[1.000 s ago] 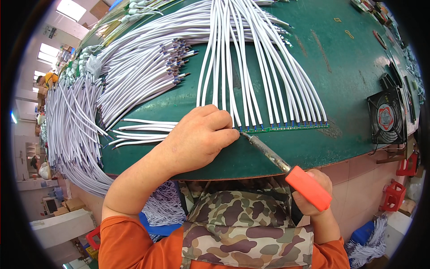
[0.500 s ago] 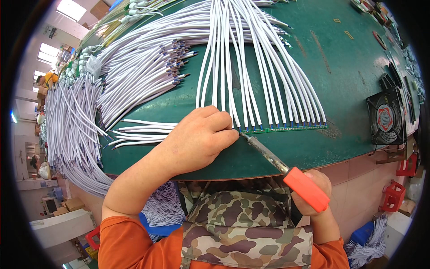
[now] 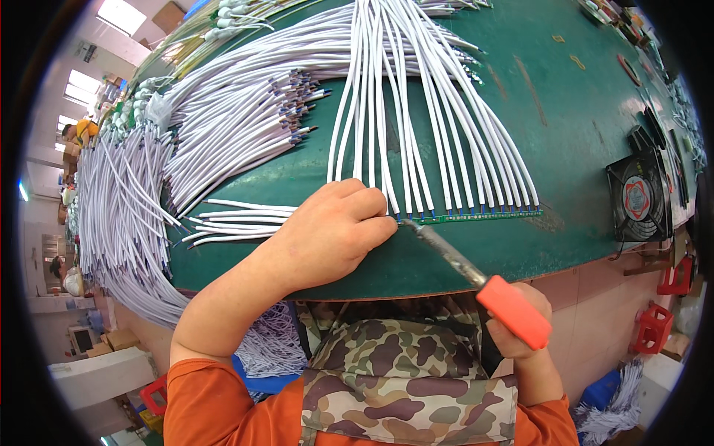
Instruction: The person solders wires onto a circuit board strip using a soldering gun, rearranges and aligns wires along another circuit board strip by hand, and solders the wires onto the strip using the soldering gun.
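My left hand (image 3: 331, 223) is closed at the left end of a narrow green circuit board strip (image 3: 483, 216), its fingers pinched on a white cable (image 3: 386, 171) by the board's edge. The fingers hide the cable's end and part of the strip. In my right hand (image 3: 524, 320) is a soldering iron (image 3: 513, 311) with a red handle, its metal shaft slanting up and left. The iron's tip is beside my left thumb, at the strip; whether it touches is too small to tell. Several white cables with blue wire ends run from the strip to the far side.
A thick bundle of white cables (image 3: 223, 141) lies left on the green table (image 3: 550, 141), more hanging over its left edge. Loose cables (image 3: 245, 215) lie beside my left wrist. A black fan (image 3: 638, 197) stands at the right edge. Red stools (image 3: 653, 327) are on the floor.
The soldering iron and my right hand have shifted slightly to the right, its tip moving a little along the strip. My left hand stays in nearly the same place.
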